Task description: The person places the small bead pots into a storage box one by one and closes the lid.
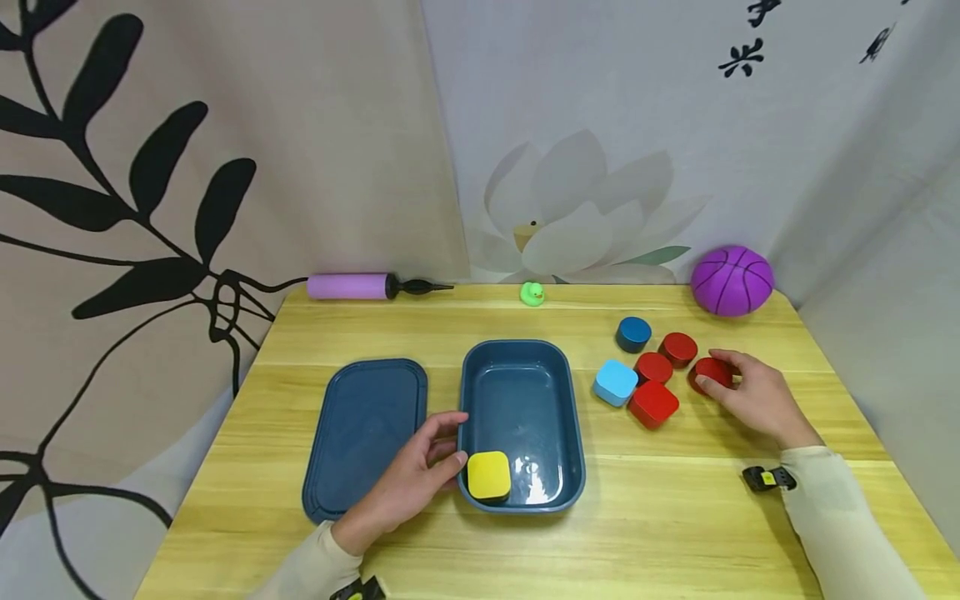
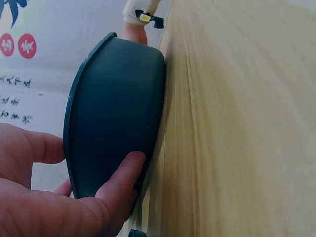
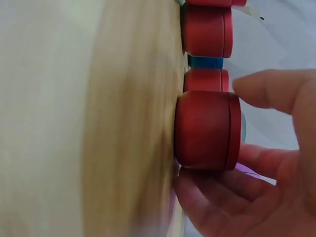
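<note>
My right hand [image 1: 753, 400] holds a round red tin [image 3: 205, 131] at the right of the table, thumb on one side and fingers on the other. Beside it are two more round red tins [image 1: 678, 349], a squarish red tin [image 1: 654, 405], a light blue squarish tin [image 1: 616, 383] and a dark blue round tin [image 1: 633, 333]. My left hand [image 1: 412, 475] rests against the left side of a dark blue box [image 1: 525, 400], fingertips on its rim and outer wall. A yellow squarish tin [image 1: 489, 476] sits inside the box's near left corner.
A dark blue lid [image 1: 367, 425] lies left of the box, partly behind the left hand. Along the back edge are a purple hand pump [image 1: 348, 287], a small green duck [image 1: 532, 293] and a purple ball [image 1: 732, 281]. Cloth hangs behind the wooden table [image 1: 645, 533].
</note>
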Tool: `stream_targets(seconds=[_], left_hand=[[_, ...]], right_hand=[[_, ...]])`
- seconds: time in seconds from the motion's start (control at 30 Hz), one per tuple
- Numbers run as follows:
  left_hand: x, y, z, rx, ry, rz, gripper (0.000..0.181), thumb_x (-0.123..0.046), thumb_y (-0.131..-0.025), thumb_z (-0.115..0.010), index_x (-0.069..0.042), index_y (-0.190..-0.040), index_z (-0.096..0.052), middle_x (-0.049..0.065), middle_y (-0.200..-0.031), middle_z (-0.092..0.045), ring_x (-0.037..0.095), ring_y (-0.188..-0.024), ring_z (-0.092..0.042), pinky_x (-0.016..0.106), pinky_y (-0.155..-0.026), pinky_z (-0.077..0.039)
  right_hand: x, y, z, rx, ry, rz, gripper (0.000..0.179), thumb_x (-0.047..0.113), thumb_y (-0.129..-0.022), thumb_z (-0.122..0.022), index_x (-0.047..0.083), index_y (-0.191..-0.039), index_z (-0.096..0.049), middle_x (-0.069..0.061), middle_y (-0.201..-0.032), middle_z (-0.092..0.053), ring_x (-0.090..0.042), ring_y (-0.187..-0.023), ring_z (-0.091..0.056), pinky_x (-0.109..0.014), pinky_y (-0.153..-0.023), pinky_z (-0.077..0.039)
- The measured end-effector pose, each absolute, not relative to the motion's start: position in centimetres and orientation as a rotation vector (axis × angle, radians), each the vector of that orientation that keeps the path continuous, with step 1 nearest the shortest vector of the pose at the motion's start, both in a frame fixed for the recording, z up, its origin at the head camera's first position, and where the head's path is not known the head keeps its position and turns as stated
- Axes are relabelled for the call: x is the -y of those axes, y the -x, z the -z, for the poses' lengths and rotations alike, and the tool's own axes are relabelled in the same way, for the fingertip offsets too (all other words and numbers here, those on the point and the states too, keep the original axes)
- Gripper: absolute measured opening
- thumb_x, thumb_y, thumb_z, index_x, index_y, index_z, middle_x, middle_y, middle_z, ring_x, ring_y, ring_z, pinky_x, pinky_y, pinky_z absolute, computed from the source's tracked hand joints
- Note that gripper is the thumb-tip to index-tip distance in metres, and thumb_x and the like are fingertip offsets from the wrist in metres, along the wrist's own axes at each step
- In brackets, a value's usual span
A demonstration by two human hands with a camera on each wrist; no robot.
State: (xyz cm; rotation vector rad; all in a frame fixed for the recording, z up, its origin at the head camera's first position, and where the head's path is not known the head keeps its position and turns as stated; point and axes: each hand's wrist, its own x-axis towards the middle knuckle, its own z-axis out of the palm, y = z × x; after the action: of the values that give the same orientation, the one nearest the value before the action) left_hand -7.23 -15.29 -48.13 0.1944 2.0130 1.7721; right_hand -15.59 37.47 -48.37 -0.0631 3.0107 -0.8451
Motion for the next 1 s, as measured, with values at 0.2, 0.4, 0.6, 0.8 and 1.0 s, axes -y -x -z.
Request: stream_targets(seconds=[0.2, 0.4, 0.6, 0.8, 1.0], left_hand=[[15.3, 7.2, 48.2, -2.028, -0.188, -1.766, 0.053, -0.017, -0.109, -0.060, -0.016, -0.159, -0.041, 0.021, -0.156, -0.047, 0.040, -0.139, -0.055, 0.044, -0.091, -0.062], [15.3, 7.2, 48.2, -2.037, -0.186, -1.763, 0.054, -0.017, -0.109, -0.061, -0.016, -0.158, -0.041, 0.021, -0.156, -0.047, 0.039, -0.139, -0.056, 0.044, -0.091, -0.062], [15.3, 7.2, 48.1, -2.039, -0.179, -1.764, 0.053, -0.016, -0.108, -0.061, -0.017, -0.158, -0.042, 0.021, -0.155, -0.048, 0.039, -0.137, -0.057, 0.044, -0.090, -0.062], [15.3, 7.3, 48.2, -2.024, -0.181, -1.768, 0.054, -0.016, -0.108, -0.061, -0.015, -0.159, -0.041, 0.020, -0.156, -0.047, 0.040, -0.138, -0.055, 0.044, -0.089, -0.062], [15.3, 7.3, 48.3, -2.016, -0.187, -1.773, 0.055, -0.017, -0.108, -0.061, -0.015, -0.159, -0.041, 0.020, -0.155, -0.047, 0.040, -0.139, -0.055, 0.043, -0.090, -0.062]], right_hand=[[-37.6, 15.4, 48.5, -3.018, 0.082, 0.822, 0.069, 0.040, -0.104, -0.067, -0.008, -0.151, -0.049, -0.035, -0.142, -0.058, -0.052, -0.121, -0.060, -0.067, -0.099, -0.050], [-37.8, 15.4, 48.0, -3.055, 0.084, 0.848, 0.070, 0.041, -0.103, -0.069, -0.007, -0.150, -0.051, -0.035, -0.143, -0.058, -0.052, -0.119, -0.063, -0.065, -0.097, -0.052], [-37.7, 15.4, 46.8, -3.075, 0.098, 0.896, 0.070, 0.040, -0.100, -0.073, -0.006, -0.149, -0.053, -0.034, -0.139, -0.061, -0.051, -0.108, -0.070, -0.029, -0.079, -0.058], [-36.6, 15.3, 45.1, -3.111, 0.143, 0.928, 0.068, 0.036, -0.098, -0.076, -0.005, -0.147, -0.056, -0.033, -0.137, -0.062, -0.047, -0.101, -0.073, -0.004, -0.069, -0.044], [-34.5, 15.2, 43.7, -3.140, 0.259, 0.985, 0.064, 0.030, -0.098, -0.078, -0.006, -0.146, -0.056, -0.031, -0.138, -0.062, -0.045, -0.106, -0.069, 0.002, -0.072, -0.042]])
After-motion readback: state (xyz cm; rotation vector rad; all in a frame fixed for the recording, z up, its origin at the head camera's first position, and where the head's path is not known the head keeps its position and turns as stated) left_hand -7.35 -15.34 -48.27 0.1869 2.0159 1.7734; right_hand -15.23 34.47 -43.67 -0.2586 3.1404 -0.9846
